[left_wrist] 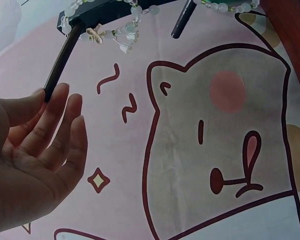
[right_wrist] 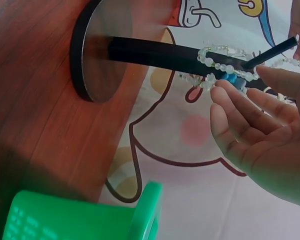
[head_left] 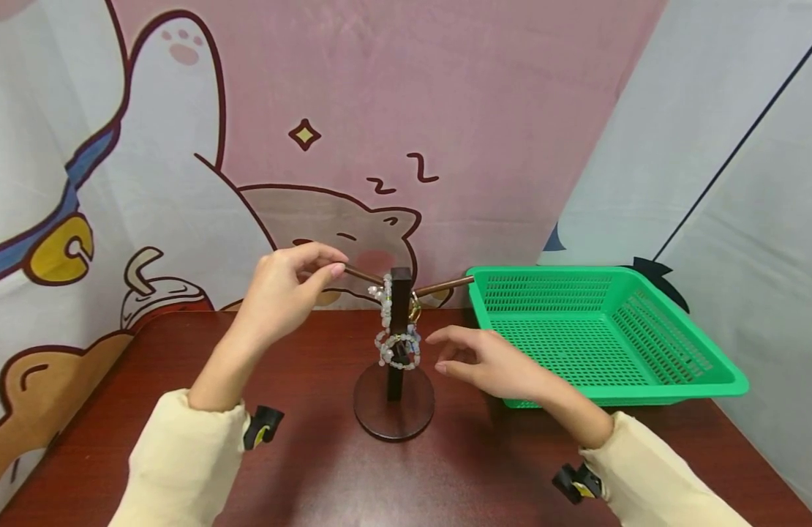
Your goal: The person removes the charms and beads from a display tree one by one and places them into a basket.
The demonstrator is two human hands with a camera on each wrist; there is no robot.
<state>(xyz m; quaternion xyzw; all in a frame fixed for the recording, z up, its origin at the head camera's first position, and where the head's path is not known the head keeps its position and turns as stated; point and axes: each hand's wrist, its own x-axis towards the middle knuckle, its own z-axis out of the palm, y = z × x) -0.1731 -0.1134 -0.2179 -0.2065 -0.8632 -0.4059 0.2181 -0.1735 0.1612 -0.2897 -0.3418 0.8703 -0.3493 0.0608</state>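
Observation:
A dark wooden stand [head_left: 394, 386] with a round base and several side pegs stands upright on the table. My left hand [head_left: 284, 296] pinches the tip of its upper left peg [left_wrist: 62, 62] between thumb and fingers. From that peg hangs a pale beaded bracelet [head_left: 386, 306] with a gold bow and flower charms [left_wrist: 126, 46]. Another clear beaded bracelet [right_wrist: 222, 66] loops over a front peg [right_wrist: 272, 53], near some blue beads [right_wrist: 232, 79]. Just right of these, my right hand [head_left: 491, 362] hovers with loosely bent fingers, holding nothing. A gold-toned piece [head_left: 415, 309] hangs by the right peg [head_left: 445, 285].
A green plastic basket [head_left: 643, 395] with perforated sides sits on the table's right, beside my right hand. The reddish-brown table [head_left: 301, 439] meets a cartoon-printed cloth [head_left: 498, 110] at the back.

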